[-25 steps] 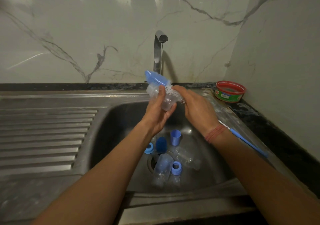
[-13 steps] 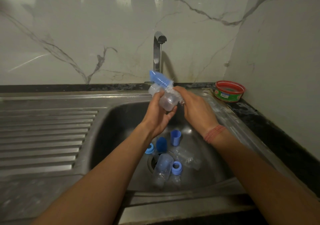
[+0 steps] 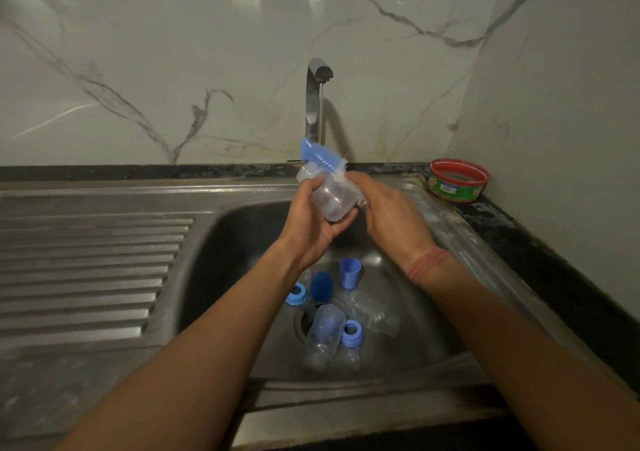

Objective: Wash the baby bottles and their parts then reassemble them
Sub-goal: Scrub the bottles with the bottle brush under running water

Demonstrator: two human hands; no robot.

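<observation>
Above the sink basin (image 3: 214,277), my left hand (image 3: 311,222) grips a clear baby bottle (image 3: 332,199), tilted with its base toward me. A blue bottle brush (image 3: 320,156) lies across the bottle's upper side, its white bristles against the plastic. My right hand (image 3: 388,208) holds the brush handle, which is hidden behind the hand. On the basin floor lie another clear bottle (image 3: 325,332), a third clear bottle (image 3: 375,313), two blue collar rings (image 3: 296,294) (image 3: 352,332), a dark blue cap (image 3: 321,286) and a light blue cap (image 3: 349,272).
A chrome tap (image 3: 317,100) rises behind the bottle against the marble wall. A red and green soap tub (image 3: 457,180) sits on the dark counter at the right. The ribbed steel drainboard (image 3: 86,277) spreads to the left of the basin.
The brush head has slid along the bottle, up and to the right. My left hand has turned the bottle so more of its body faces me.
</observation>
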